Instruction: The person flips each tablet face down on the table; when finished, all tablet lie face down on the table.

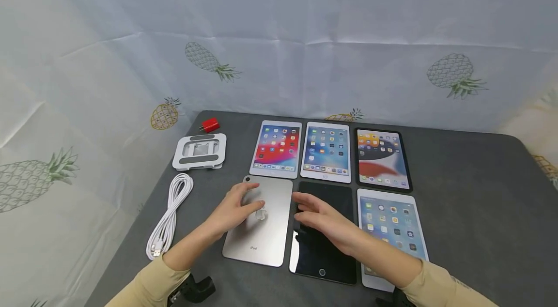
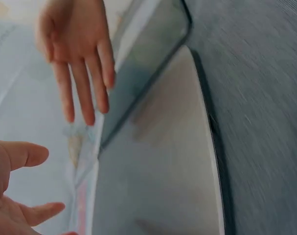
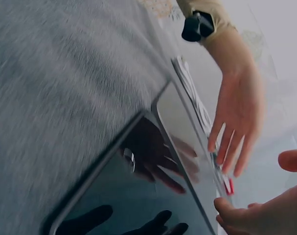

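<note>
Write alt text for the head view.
A person's left hand hovers over a silver iPad lying face down, their right hand over a black, dark-screened tablet. Four lit tablets lie behind and to the right on a gray table; a white USB cable, folding stand and red wall charger lie left.

This looks like a makeshift display corner; whether it belongs to a home, shop or studio cannot be told. Beyond the hands point(image 1: 233, 210) and to their left hangs a creased, pale sheet point(image 1: 301, 79) printed with pineapples. Beneath and around them, a grey, fabric-covered counter point(image 1: 471, 210) carries tablets point(image 1: 327, 149) in two neat rows.
</note>
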`<move>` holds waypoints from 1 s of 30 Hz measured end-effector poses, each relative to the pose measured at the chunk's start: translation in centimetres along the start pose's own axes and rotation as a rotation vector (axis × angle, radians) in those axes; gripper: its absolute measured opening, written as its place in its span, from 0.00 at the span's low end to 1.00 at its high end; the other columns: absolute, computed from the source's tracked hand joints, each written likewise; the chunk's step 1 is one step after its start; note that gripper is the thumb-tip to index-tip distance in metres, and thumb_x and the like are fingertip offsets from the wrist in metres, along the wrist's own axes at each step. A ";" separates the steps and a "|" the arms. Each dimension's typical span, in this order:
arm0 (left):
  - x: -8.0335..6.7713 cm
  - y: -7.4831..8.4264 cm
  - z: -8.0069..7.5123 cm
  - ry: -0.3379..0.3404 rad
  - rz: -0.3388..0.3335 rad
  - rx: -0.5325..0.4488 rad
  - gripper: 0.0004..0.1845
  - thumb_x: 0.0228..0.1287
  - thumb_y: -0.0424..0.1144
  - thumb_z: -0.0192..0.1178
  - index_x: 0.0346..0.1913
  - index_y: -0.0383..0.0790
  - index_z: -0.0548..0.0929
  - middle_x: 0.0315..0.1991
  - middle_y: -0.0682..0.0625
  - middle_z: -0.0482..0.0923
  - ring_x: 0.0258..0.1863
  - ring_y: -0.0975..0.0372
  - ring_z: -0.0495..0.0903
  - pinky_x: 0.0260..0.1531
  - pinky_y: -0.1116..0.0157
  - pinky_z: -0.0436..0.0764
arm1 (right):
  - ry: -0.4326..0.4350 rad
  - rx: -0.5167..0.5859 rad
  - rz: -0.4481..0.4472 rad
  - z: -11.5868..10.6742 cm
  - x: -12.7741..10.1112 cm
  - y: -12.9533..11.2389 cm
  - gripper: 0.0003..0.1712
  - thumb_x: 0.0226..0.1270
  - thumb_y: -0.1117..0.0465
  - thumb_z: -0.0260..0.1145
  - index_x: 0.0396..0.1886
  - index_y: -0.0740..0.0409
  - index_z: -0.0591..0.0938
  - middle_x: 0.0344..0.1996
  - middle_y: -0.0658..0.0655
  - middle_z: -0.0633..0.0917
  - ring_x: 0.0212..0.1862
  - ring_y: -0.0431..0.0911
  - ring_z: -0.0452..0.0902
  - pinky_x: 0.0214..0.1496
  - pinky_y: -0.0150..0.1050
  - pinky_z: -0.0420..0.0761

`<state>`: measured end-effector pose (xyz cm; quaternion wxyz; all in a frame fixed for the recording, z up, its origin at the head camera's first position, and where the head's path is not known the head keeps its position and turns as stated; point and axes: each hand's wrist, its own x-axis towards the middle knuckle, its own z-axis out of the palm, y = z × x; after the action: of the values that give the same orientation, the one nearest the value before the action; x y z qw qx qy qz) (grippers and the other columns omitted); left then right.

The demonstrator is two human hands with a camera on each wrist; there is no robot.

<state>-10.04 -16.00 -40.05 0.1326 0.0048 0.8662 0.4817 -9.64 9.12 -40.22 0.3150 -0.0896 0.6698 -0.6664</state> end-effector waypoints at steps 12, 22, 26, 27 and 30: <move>1.9 3.3 5.3 -0.145 0.085 -0.427 0.27 0.68 0.39 0.60 0.67 0.34 0.69 0.68 0.37 0.64 0.69 0.45 0.61 0.66 0.44 0.61 | 0.217 -0.006 -0.026 -4.9 -2.8 0.7 0.33 0.73 0.61 0.57 0.73 0.63 0.60 0.72 0.66 0.60 0.72 0.60 0.54 0.71 0.53 0.60; 1.8 3.1 8.0 -0.235 -0.035 -0.548 0.36 0.68 0.41 0.59 0.72 0.31 0.58 0.73 0.34 0.50 0.73 0.42 0.47 0.69 0.40 0.47 | 0.304 -0.004 0.038 -7.6 -5.3 2.3 0.33 0.74 0.59 0.56 0.74 0.62 0.58 0.74 0.64 0.57 0.73 0.59 0.53 0.69 0.45 0.64; 1.8 3.1 8.1 -0.243 -0.049 -0.558 0.37 0.67 0.41 0.59 0.73 0.31 0.57 0.74 0.34 0.49 0.73 0.43 0.46 0.69 0.41 0.47 | 0.291 0.022 0.043 -8.0 -5.8 2.6 0.34 0.75 0.59 0.55 0.75 0.63 0.56 0.74 0.65 0.55 0.73 0.59 0.51 0.68 0.42 0.66; 1.8 3.1 8.1 -0.246 -0.050 -0.561 0.37 0.67 0.41 0.59 0.73 0.31 0.56 0.74 0.34 0.48 0.73 0.43 0.46 0.69 0.41 0.46 | 0.286 0.035 0.047 -8.1 -5.8 2.6 0.35 0.75 0.59 0.55 0.76 0.62 0.55 0.75 0.65 0.54 0.74 0.59 0.50 0.68 0.41 0.66; 1.9 3.2 8.0 -0.256 -0.052 -0.568 0.38 0.67 0.42 0.59 0.73 0.31 0.55 0.74 0.34 0.48 0.73 0.43 0.45 0.70 0.42 0.46 | 0.256 0.081 0.057 -8.1 -5.9 2.3 0.37 0.75 0.59 0.54 0.77 0.63 0.51 0.75 0.65 0.50 0.75 0.61 0.46 0.71 0.47 0.62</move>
<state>-10.35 -7.34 -41.84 0.2489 0.0059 0.6731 0.6964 -8.66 19.29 -41.32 0.2492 0.0283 0.6793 -0.6897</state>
